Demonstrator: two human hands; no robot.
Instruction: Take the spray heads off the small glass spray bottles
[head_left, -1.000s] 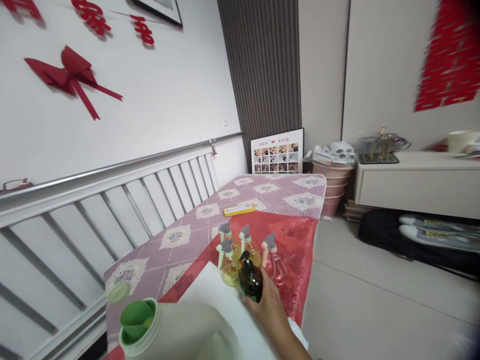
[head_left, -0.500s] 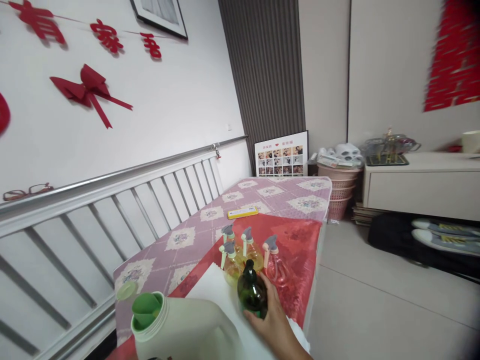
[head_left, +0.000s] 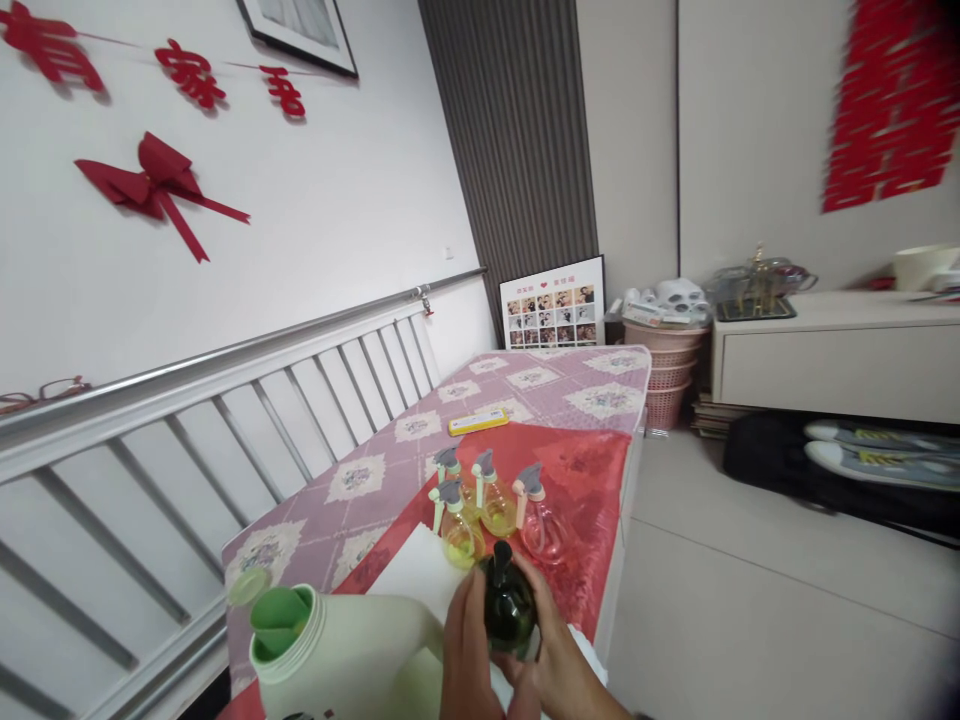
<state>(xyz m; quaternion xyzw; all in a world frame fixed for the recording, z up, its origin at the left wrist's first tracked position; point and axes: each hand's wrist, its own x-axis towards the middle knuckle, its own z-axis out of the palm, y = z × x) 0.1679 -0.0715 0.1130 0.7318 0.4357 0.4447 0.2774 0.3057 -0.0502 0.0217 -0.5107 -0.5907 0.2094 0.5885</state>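
I see both hands closed around the dark green bottle [head_left: 508, 608]: the left hand [head_left: 463, 650] wraps its side at 9 o'clock, the right hand [head_left: 551, 655] at 3 o'clock. It is lifted over the white sheet [head_left: 409, 578], its black top on. The open white jug [head_left: 337, 655] stands at 9 o'clock, four spray bottles [head_left: 487, 505] at 12. Half a second ago only the right hand held it.
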